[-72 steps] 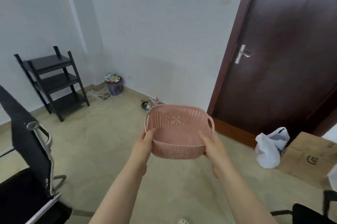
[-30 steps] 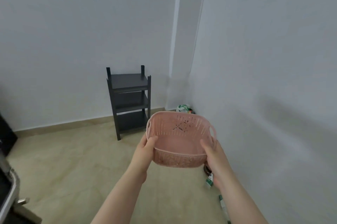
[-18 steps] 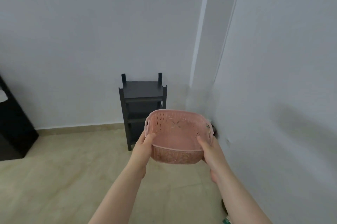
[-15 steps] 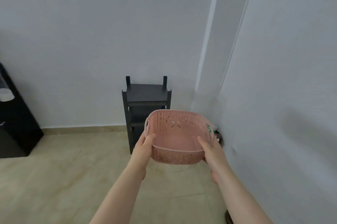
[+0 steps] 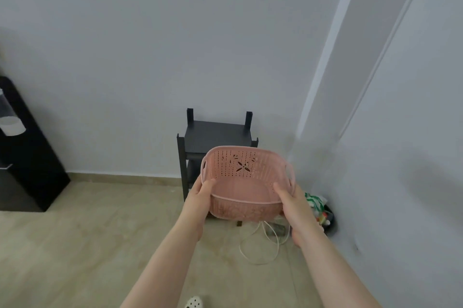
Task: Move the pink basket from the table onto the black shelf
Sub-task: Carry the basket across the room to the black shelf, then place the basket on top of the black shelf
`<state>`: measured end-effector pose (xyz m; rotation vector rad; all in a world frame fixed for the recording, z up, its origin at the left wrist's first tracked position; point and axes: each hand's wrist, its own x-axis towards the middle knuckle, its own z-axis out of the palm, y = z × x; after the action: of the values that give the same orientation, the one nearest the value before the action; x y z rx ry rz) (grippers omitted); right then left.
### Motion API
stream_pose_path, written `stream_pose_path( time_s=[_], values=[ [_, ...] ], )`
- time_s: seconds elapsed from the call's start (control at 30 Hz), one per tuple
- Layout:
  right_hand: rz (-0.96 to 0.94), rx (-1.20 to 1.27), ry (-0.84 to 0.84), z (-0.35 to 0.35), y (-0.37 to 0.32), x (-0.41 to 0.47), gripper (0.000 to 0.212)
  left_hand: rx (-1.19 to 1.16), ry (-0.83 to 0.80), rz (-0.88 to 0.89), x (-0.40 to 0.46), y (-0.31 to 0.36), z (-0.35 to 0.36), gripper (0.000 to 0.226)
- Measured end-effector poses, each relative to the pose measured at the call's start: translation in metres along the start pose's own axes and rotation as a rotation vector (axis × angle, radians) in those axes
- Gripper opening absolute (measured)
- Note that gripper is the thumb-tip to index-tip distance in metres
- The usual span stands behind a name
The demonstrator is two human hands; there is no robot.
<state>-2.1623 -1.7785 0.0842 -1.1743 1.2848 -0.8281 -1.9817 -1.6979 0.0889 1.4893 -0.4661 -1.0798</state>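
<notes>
Both grips, left hand [image 5: 200,197] and right hand [image 5: 295,203], clasp the pink basket [image 5: 246,182]; it hides the black shelf's [image 5: 215,136] lower tiers.

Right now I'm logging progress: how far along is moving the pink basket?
Done: the pink perforated plastic basket is off the table. In hand: the left hand and right hand grip its sides in the air. Left: setting it on the black three-tier shelf ahead, whose top is bare.
</notes>
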Motion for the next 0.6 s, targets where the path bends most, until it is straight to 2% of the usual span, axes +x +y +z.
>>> stream_pose_path(
  time_s=[0.13, 0.3, 0.6],
  values=[
    [0.023, -0.015, 0.018, 0.032, -0.014, 0.075, 0.057, 0.023, -0.002, -0.013, 0.086, 0.021, 0.001, 0.038],
    [0.065, -0.023, 0.06, 0.075, -0.038, 0.156, 0.065, 0.088, -0.032, -0.039, 0.186, 0.053, -0.003, 0.041],
    [-0.001, -0.168, 0.043, 0.13, -0.068, 0.296, 0.067, 0.129, -0.014, -0.038, 0.325, 0.073, -0.002, 0.047]
  ],
)
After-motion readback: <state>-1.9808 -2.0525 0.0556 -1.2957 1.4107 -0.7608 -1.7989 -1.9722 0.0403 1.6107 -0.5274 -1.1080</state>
